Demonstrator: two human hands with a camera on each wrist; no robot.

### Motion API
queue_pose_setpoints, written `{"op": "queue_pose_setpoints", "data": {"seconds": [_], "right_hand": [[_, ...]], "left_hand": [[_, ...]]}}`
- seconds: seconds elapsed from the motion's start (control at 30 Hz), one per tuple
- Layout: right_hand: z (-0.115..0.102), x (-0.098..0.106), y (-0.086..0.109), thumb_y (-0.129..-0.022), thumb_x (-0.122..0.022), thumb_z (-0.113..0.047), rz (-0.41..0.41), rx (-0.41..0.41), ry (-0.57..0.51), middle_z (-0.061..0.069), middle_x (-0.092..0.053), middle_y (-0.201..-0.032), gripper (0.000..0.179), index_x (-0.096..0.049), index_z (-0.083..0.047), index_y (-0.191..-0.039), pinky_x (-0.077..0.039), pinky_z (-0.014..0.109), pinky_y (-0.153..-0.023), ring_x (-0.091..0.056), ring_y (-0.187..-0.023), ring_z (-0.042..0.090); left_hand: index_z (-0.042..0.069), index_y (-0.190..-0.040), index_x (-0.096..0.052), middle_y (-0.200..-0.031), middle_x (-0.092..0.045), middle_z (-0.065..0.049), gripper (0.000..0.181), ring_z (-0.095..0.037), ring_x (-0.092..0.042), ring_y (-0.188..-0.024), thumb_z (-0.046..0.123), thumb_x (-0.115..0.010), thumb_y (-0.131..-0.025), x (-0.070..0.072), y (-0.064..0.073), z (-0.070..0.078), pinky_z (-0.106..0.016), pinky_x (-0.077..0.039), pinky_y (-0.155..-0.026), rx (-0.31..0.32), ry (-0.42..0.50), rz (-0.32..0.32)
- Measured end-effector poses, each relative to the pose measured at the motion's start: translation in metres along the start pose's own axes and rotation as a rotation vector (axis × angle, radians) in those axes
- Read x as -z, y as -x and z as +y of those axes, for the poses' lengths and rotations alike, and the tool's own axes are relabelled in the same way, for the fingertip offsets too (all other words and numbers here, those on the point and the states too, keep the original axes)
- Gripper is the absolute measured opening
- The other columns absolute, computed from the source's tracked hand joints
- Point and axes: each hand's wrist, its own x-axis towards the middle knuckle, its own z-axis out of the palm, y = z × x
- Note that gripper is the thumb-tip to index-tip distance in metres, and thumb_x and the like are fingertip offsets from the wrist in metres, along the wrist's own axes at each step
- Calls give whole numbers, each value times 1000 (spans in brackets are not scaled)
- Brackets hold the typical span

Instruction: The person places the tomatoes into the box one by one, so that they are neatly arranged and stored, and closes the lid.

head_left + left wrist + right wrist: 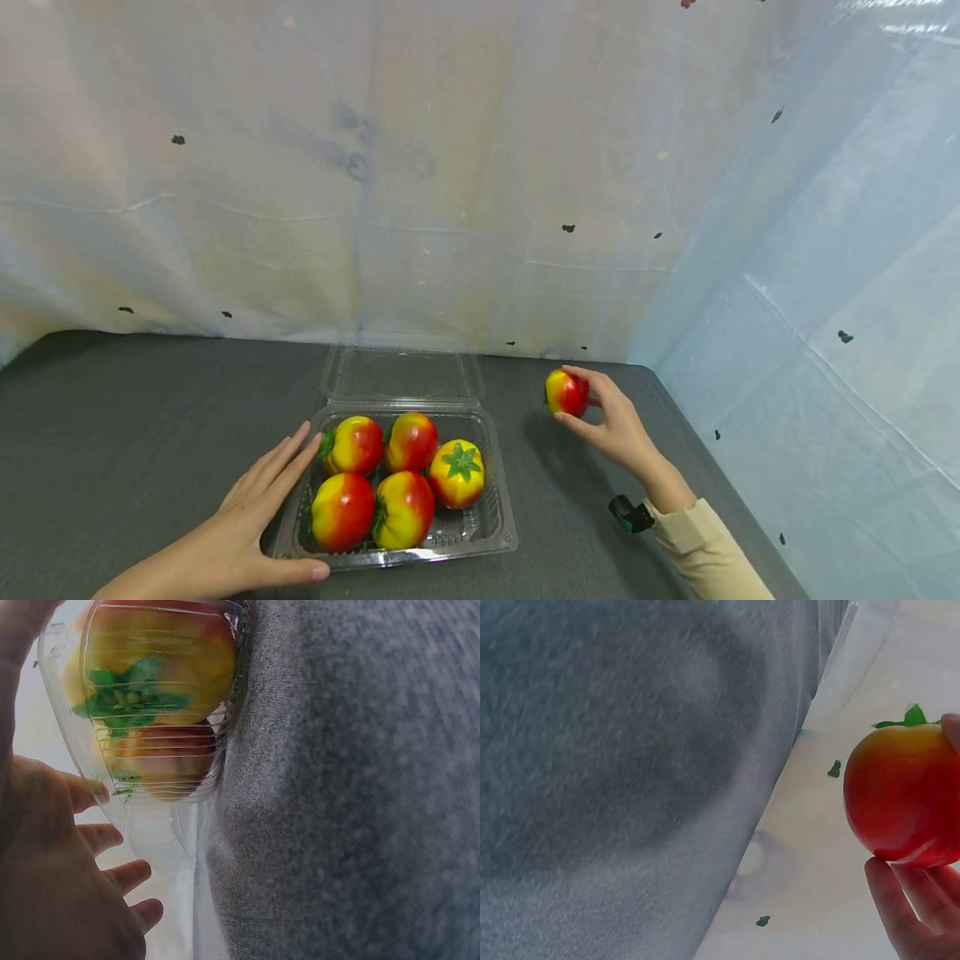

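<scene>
My right hand point(618, 429) pinches a red and yellow tomato point(566, 393) between thumb and fingers, held above the table to the right of the box. In the right wrist view this glossy tomato point(904, 796) shows a green leafy top and fingertips against its underside. A clear plastic clamshell box point(491, 533) holds several similar tomatoes, one point(457, 473) with its green star of leaves facing up. My left hand point(240, 521) lies along the left side of the box, fingers spread and straight, fingertips at the rim. The left wrist view shows its fingers point(129, 876) beside the box wall.
The box's clear lid point(405, 375) is folded back toward the wall. Under everything is a dark grey cloth-covered table point(150, 425). Pale plastic sheeting point(450, 167) stands behind it, and more sheeting point(840, 350) rises along the right edge.
</scene>
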Motion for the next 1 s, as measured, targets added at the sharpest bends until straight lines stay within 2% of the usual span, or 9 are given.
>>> {"op": "queue_pose_setpoints", "data": {"seconds": [0.3, 0.57, 0.67, 0.9, 1.0], "right_hand": [[-12, -4, 0, -78, -80, -18, -2, 23, -22, 8, -57, -126, 66, -50, -13, -136, -56, 39, -81, -57, -106, 20], [-26, -6, 1, -78, -80, -23, -35, 5, -87, 2, -57, -127, 65, -50, -16, -135, -56, 34, -83, -57, -107, 15], [-30, -7, 1, -78, -80, -25, -48, -16, -125, 1, -58, -127, 65, -50, -17, -135, -55, 34, -85, -58, -108, 15], [-40, -8, 4, -79, -80, -25, -80, -81, -249, 1, -57, -129, 63, -49, -21, -133, -54, 29, -88, -58, -112, 17], [-47, -7, 6, -79, -80, -24, -98, -95, -313, 2, -56, -130, 62, -49, -21, -133, -53, 27, -89, -57, -114, 18]], "left_hand": [[28, -156, -5, -162, 4, -5, 116, -52, -17, -135, 46, -81, -70, 0, 0, 1, -80, -25, -79, 11, 3, -4], [28, -156, -3, -162, 5, -4, 115, -52, -16, -136, 46, -80, -72, 0, -1, -1, -80, -25, -78, 12, 3, -10], [28, -156, -3, -162, 5, -4, 114, -52, -16, -136, 45, -80, -72, 0, 0, 1, -80, -25, -79, 5, 5, -5], [30, -155, -4, -162, 4, -3, 116, -51, -17, -135, 48, -80, -70, 1, 0, 2, -80, -24, -80, 35, 4, -8], [29, -156, -4, -162, 3, -5, 115, -51, -17, -135, 47, -80, -71, 0, 0, 1, -80, -25, -79, 19, -6, -6]]}}
